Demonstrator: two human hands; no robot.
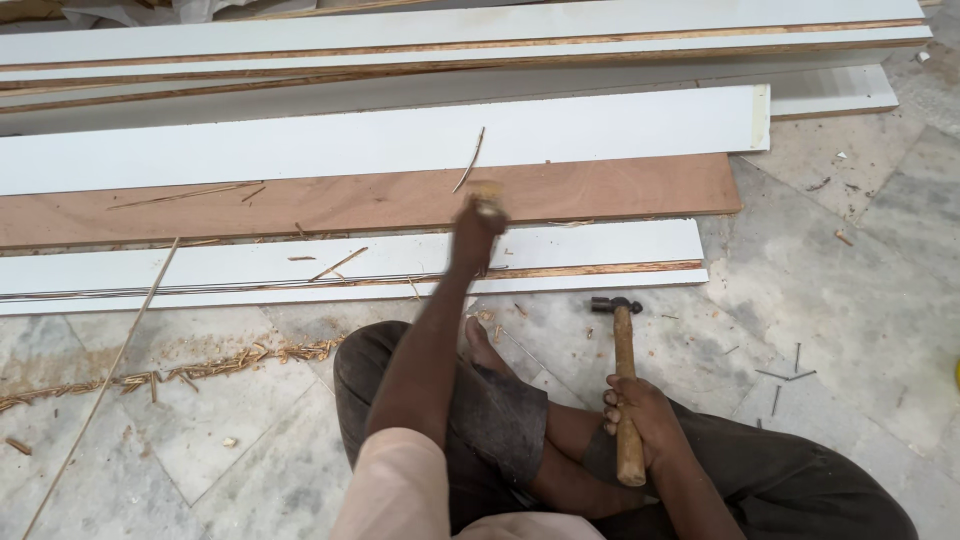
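Head view shows your right hand (640, 420) wrapped around the light wooden handle of a small ball-peen hammer (622, 375), its dark steel head resting on the grey stone floor (850, 290) by your crossed legs. Your left hand (478, 225) reaches over the long white-faced plywood strip (200, 272), blurred, its grip pinched on a small pale piece I cannot identify. No nail stands in that strip yet, and loose dark steel nails (785, 375) lie unused on the floor, right of the hammer.
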